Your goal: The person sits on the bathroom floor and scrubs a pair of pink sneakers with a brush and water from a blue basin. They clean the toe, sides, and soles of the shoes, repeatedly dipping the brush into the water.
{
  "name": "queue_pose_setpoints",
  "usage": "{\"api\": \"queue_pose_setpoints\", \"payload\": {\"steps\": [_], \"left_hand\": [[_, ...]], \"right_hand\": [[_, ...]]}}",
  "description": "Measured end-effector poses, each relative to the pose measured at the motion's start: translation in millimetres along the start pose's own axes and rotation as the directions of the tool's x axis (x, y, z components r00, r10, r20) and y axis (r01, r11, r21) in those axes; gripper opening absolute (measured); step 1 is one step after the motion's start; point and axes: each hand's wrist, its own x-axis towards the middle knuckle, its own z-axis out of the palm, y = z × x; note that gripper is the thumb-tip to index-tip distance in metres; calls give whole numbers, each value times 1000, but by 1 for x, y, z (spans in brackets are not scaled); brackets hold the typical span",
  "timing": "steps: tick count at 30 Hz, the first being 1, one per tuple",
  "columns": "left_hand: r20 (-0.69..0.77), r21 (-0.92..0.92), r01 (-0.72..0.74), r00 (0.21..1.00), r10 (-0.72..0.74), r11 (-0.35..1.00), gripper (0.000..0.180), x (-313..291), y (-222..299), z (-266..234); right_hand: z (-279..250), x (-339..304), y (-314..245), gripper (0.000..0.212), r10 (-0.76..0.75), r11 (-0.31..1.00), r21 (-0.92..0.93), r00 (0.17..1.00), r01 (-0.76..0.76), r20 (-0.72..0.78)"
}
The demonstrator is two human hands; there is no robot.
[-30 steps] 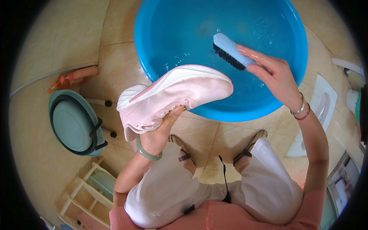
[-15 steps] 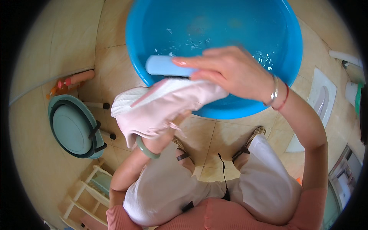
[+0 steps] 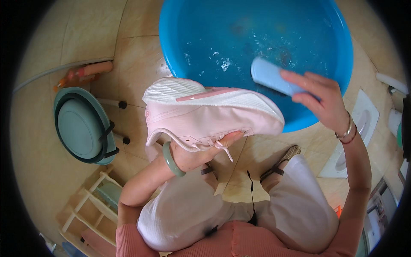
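Note:
A pink sneaker point(image 3: 205, 115) with a white sole lies on its side in the air, toe to the right and sole turned toward the basin. My left hand point(image 3: 192, 156) grips it from below, with fingers inside the opening or behind it and the thumb near the laces. My right hand point(image 3: 319, 96) is closed round a light blue scrubbing brush point(image 3: 274, 77), held right of the toe and apart from the shoe, over the water. The brush's dark bristles face down and are mostly hidden. Beyond both hands stands a big blue basin point(image 3: 169, 51) of water.
At the left, green folding basins point(image 3: 81, 124) lean by the wall near an orange-pink bottle point(image 3: 96, 68). A cream rack point(image 3: 90, 205) stands lower left. A white squat toilet point(image 3: 364, 120) is set in the tiled floor point(image 3: 244, 154) at the right.
The brush has come off the shoe and moved right with my right hand. My left hand has turned the sneaker so its side shows more fully, toe to the right.

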Motion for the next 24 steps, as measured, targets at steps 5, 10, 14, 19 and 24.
{"api": "queue_pose_setpoints", "payload": {"steps": [5, 10, 14, 19, 24], "left_hand": [[-81, 30, -170, 982, 172, 985, 35, 10, -13, 7], [63, 240, -238, 971, 229, 941, 32, 16, -4, 8], [82, -115, -71, 993, 81, 991, 32, 12, -2, 6], [-75, -101, -95, 993, 87, 990, 34, 7, -7, 3], [90, -142, -99, 990, 113, 985, 38, 9, -23, 7]], "right_hand": [[-4, 5, -8, 51, -138, 985, -81, 980, 151, 142], [21, 46, -19, 44, -360, 898, -222, 925, 379, 126], [30, 60, -13, 42, -467, 852, -228, 881, 471, 73], [-13, 2, 14, 44, -165, 964, -187, 976, 191, 145], [10, 21, 4, 49, -338, 891, -286, 936, 353, 103]]}}
